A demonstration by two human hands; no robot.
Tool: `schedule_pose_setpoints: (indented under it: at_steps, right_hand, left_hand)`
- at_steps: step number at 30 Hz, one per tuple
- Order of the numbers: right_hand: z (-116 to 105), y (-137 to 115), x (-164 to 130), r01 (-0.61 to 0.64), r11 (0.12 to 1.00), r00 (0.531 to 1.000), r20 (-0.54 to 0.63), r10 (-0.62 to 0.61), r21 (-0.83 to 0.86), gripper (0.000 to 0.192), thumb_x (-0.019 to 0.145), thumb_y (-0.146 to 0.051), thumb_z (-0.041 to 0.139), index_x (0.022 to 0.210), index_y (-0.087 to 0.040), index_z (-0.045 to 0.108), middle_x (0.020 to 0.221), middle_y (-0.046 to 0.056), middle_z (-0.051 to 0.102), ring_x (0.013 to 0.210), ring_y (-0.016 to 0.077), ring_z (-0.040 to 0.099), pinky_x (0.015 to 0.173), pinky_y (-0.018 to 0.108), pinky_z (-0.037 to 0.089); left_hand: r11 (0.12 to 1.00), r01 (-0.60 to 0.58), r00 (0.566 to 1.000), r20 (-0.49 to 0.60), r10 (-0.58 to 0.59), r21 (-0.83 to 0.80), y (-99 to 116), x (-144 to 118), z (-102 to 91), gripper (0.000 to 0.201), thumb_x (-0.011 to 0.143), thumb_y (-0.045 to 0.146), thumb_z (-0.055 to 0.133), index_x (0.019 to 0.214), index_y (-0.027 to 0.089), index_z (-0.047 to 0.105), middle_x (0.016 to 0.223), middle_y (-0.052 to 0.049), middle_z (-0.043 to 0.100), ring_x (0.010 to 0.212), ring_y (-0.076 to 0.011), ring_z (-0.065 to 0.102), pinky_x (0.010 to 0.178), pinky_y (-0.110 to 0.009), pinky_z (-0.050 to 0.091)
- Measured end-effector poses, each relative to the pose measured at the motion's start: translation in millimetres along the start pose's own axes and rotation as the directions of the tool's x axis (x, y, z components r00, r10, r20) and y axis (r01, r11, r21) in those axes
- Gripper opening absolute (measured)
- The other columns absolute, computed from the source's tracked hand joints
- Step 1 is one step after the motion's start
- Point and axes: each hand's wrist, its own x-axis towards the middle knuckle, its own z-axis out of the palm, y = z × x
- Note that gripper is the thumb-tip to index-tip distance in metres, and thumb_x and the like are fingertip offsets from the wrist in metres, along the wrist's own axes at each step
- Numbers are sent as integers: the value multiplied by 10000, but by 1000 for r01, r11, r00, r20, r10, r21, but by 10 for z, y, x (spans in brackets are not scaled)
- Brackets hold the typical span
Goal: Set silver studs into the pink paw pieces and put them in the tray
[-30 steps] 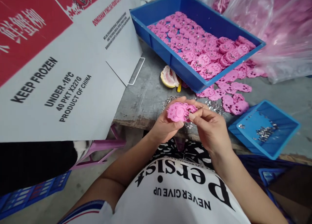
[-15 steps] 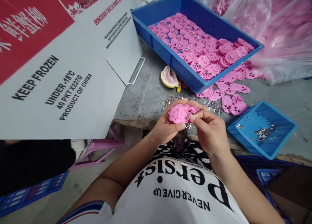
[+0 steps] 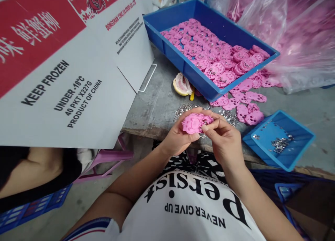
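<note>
My left hand (image 3: 179,138) grips a pink plastic paw-shaped part (image 3: 193,123) from below, just above the table's front edge. My right hand (image 3: 224,138) pinches the right side of the same part with thumb and forefinger; whatever sits under the fingertips is hidden. A scatter of small shiny metal bits (image 3: 227,115) lies on the grey table (image 3: 157,104) right behind my hands. More loose pink parts (image 3: 246,106) lie to the right of them.
A large blue tray (image 3: 193,75) filled with pink parts stands at the back. A small blue bin (image 3: 285,155) holding metal bits sits at the right. A fruit peel (image 3: 181,84) lies by the tray. A cardboard sheet (image 3: 65,70) leans at the left, over another person's arm (image 3: 28,174). Plastic bags (image 3: 300,35) at far right.
The pink part has turned slightly in my fingers and my hands stay in place. The view has tilted a little, revealing another person's arm at lower left.
</note>
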Motion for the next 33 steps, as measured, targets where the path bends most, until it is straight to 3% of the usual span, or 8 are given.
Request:
schedule_pose_setpoints:
  at_steps: [9, 13, 16, 20, 23, 27, 30, 33]
  right_hand:
    - [-63, 104, -22, 17, 999, 1000, -15, -17, -50, 193, 835, -361, 806, 848, -241, 655, 1190, 61, 661, 1218, 251, 603, 1065, 452, 476]
    - [-465, 135, -1, -37, 976, 994, -108, 14, -216, 214, 848, -404, 780, 829, -221, 672, 1203, 86, 688, 1190, 261, 619, 1022, 441, 482]
    - [-870, 104, 50, -25, 963, 967, -250, -45, -268, 234, 800, -401, 816, 839, -224, 667, 1092, 67, 721, 1001, 225, 665, 897, 392, 531]
    - [-1241, 105, 59, -99, 933, 953, -303, -11, -347, 253, 803, -429, 782, 909, -224, 679, 908, 38, 722, 711, 186, 655, 693, 360, 559]
    - [-1300, 230, -48, -133, 795, 980, -197, 17, -591, 234, 879, -401, 658, 1008, -210, 702, 911, 70, 736, 701, 222, 682, 703, 412, 581]
    - [-1268, 449, -211, 74, 477, 994, 25, -108, -876, 248, 941, -291, 530, 1077, -187, 711, 1151, 169, 734, 1008, 309, 710, 928, 509, 578]
    - [-1322, 537, -255, 117, 376, 987, 67, -144, -919, 262, 970, -248, 475, 1077, -193, 707, 1150, 170, 735, 1054, 312, 703, 946, 495, 581]
    - [-1441, 571, -254, 79, 314, 984, 22, -179, -946, 253, 955, -222, 472, 1025, -200, 714, 1083, 164, 748, 1008, 311, 705, 902, 480, 588]
  left_hand:
    - [986, 145, 975, -156, -156, -80, 57, -12, 67, 670, 776, 261, 815, 1402, 325, 585, 1408, -65, 658, 1392, -285, 562, 1218, -488, 381]
    - [941, 294, 902, -278, -331, -165, 125, -42, 11, 701, 853, 170, 630, 1518, 301, 448, 1246, -97, 735, 1199, -324, 699, 1083, -610, 490]
    - [905, 389, 844, -328, -425, -172, 174, -95, -41, 771, 803, 85, 599, 1532, 256, 413, 1168, -109, 754, 1111, -337, 734, 1021, -632, 528]
    - [896, 428, 823, -359, -441, -121, 203, -151, -67, 763, 772, 37, 672, 1474, 241, 456, 1173, -95, 745, 1113, -330, 734, 1014, -596, 554]
    - [899, 425, 828, -357, -432, -102, 200, -158, -57, 734, 759, 34, 705, 1428, 238, 484, 1177, -89, 741, 1111, -328, 736, 1009, -591, 565]
    - [905, 417, 832, -365, -418, -87, 189, -149, -31, 735, 752, 26, 699, 1422, 233, 480, 1154, -87, 745, 1084, -319, 749, 1007, -588, 572]
    - [907, 417, 826, -391, -406, -63, 185, -141, -13, 725, 761, 22, 678, 1419, 251, 475, 1126, -72, 753, 1055, -301, 761, 1001, -577, 580]
    - [906, 421, 827, -395, -400, -36, 181, -119, 5, 639, 772, 39, 669, 1355, 240, 504, 1102, -68, 762, 1027, -299, 769, 976, -573, 596]
